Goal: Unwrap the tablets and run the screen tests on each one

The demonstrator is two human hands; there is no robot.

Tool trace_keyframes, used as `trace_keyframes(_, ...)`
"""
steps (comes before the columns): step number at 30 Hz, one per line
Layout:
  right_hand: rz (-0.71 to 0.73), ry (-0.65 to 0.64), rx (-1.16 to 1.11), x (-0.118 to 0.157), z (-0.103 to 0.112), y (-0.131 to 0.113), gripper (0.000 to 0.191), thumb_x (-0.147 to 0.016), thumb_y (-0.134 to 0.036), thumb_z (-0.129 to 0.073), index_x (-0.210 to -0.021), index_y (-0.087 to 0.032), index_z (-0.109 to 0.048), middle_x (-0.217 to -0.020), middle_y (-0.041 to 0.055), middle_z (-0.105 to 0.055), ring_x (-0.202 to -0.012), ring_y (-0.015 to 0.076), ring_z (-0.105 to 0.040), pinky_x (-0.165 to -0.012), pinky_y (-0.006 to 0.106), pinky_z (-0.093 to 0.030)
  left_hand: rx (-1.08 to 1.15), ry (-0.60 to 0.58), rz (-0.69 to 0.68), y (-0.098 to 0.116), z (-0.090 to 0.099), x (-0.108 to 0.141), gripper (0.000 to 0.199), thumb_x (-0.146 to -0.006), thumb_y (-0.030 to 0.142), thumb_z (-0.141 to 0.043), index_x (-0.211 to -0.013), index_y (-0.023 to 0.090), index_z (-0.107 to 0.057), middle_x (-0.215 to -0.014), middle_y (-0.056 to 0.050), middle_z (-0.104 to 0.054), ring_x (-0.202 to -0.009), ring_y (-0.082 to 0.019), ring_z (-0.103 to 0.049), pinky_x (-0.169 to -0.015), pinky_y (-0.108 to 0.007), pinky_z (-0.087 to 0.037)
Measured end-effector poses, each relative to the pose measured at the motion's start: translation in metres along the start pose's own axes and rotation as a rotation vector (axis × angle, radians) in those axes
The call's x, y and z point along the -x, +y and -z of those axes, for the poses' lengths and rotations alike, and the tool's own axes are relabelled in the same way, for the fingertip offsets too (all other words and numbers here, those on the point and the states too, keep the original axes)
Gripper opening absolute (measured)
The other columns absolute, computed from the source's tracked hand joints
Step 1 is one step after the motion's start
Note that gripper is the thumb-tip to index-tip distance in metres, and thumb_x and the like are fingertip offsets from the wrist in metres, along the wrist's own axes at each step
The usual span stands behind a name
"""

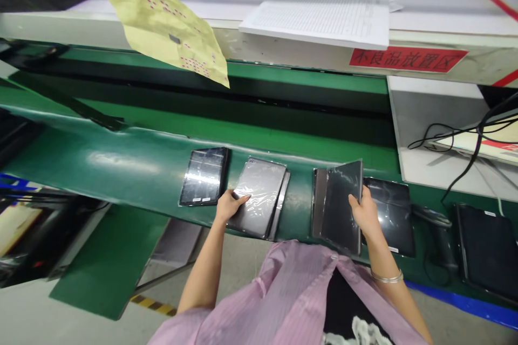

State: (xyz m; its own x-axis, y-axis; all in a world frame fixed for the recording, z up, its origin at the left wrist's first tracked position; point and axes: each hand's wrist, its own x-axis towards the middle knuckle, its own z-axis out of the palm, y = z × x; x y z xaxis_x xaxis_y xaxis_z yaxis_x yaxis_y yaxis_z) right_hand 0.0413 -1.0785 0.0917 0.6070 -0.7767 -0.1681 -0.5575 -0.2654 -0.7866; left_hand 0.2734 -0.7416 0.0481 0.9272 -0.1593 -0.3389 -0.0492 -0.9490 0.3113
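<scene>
On the green mat [133, 159], my left hand [230, 206] grips the lower left edge of a grey tablet in clear film [261, 194], thumb on top; another tablet lies partly under it. My right hand [364, 213] holds the right edge of a dark film-wrapped tablet [342, 205], tilted up over a brownish tablet [319, 194]. Left of my left hand sit black tablets [202, 178] with small white labels. Beyond my right hand lies another black tablet [390, 215], screen up.
A handheld scanner [437, 226] and more dark tablets [488, 250] are at the right. Black cables [477, 145] hang there. Above the mat runs a white shelf [421, 11] with a paper stack [324, 8]; a yellow sheet [170, 27] hangs over its edge.
</scene>
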Motion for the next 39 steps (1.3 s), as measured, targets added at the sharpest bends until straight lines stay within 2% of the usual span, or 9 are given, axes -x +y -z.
trace_keyframes(5,0.012,-0.055,-0.038,-0.006,0.0,0.004,0.054,-0.077,-0.041,-0.045,-0.125,-0.016,-0.049,-0.105,0.0139,-0.066,-0.095,0.0305,-0.061,-0.085,0.045,-0.047,0.002,0.0,-0.056,0.009,0.04,0.009,0.042,-0.071,0.053,-0.062,-0.088,0.018,-0.046,-0.069,-0.002,-0.057,-0.073,-0.023,-0.06,-0.065,-0.029,-0.042)
trace_keyframes(8,0.024,-0.037,-0.202,-0.006,0.003,0.01,0.055,-0.077,-0.046,-0.05,-0.121,-0.013,-0.051,-0.112,0.0153,-0.064,-0.102,0.0282,-0.06,-0.094,0.046,-0.044,0.122,0.067,-0.216,0.036,0.069,0.034,0.03,-0.077,0.047,-0.054,-0.087,0.02,-0.045,-0.065,0.002,-0.054,-0.066,-0.019,-0.056,-0.063,-0.028,-0.041)
trace_keyframes(10,0.038,-0.024,-0.338,-0.002,0.008,0.009,0.056,-0.078,-0.05,-0.054,-0.119,-0.012,-0.053,-0.116,0.0153,-0.062,-0.105,0.0263,-0.059,-0.097,0.044,-0.043,0.301,0.003,-0.281,0.063,0.081,0.057,0.035,-0.078,0.046,-0.054,-0.099,0.018,-0.049,-0.063,0.003,-0.056,-0.06,-0.017,-0.056,-0.06,-0.027,-0.043)
trace_keyframes(15,0.109,0.043,-0.536,0.022,0.04,-0.024,0.058,-0.08,-0.059,-0.058,-0.119,-0.015,-0.057,-0.114,0.0119,-0.065,-0.098,0.0237,-0.062,-0.088,0.038,-0.049,0.998,-0.251,-0.455,0.138,0.081,0.116,0.083,-0.078,0.047,-0.063,-0.146,0.015,-0.027,-0.109,-0.01,-0.068,-0.091,-0.022,-0.066,-0.077,-0.031,-0.054)
trace_keyframes(18,0.255,0.124,-0.627,0.043,0.069,-0.055,0.064,-0.08,-0.068,-0.053,-0.12,-0.018,-0.06,-0.116,0.011,-0.064,-0.101,0.0249,-0.061,-0.085,0.037,-0.051,1.151,-0.238,-0.518,0.171,0.071,0.144,0.075,-0.082,0.043,-0.063,-0.146,0.018,-0.033,-0.117,-0.011,-0.066,-0.098,-0.023,-0.066,-0.079,-0.033,-0.057)
trace_keyframes(20,0.308,0.175,-0.682,0.057,0.086,-0.071,0.065,-0.075,-0.068,-0.06,-0.118,-0.019,-0.062,-0.11,0.0098,-0.066,-0.095,0.0238,-0.063,-0.078,0.034,-0.053,1.108,-0.127,-0.643,0.184,0.069,0.159,0.062,-0.085,0.037,-0.061,-0.142,0.022,-0.042,-0.109,-0.007,-0.07,-0.084,-0.019,-0.068,-0.068,-0.027,-0.057)
trace_keyframes(23,0.296,0.29,-0.726,0.077,0.105,-0.085,0.053,-0.066,-0.045,-0.078,-0.11,-0.02,-0.066,-0.091,0.0052,-0.07,-0.074,0.0177,-0.064,-0.062,0.026,-0.053,0.971,0.072,-0.965,0.193,0.074,0.175,0.054,-0.088,0.024,-0.056,-0.14,0.031,-0.043,-0.088,0.0,-0.073,-0.055,-0.01,-0.059,-0.048,-0.02,-0.048)
trace_keyframes(27,0.276,0.358,-0.894,0.092,0.113,-0.086,0.045,-0.067,-0.027,-0.074,-0.111,-0.021,-0.066,-0.088,0.0015,-0.071,-0.067,0.0144,-0.064,-0.057,0.022,-0.052,0.833,0.163,-1.276,0.197,0.091,0.192,0.051,-0.09,0.014,-0.048,-0.139,0.028,-0.046,-0.067,0.002,-0.064,-0.05,-0.009,-0.052,-0.046,-0.02,-0.041)
trace_keyframes(39,0.314,0.346,-0.975,0.109,0.107,-0.082,0.039,-0.075,-0.04,-0.065,-0.108,-0.02,-0.065,-0.083,0.0077,-0.071,-0.079,0.0255,-0.067,-0.069,0.039,-0.054,0.889,0.148,-1.348,0.189,0.095,0.208,0.043,-0.088,0.006,-0.045,-0.129,0.021,-0.053,-0.09,-0.005,-0.067,-0.067,-0.008,-0.061,-0.058,-0.016,-0.05)
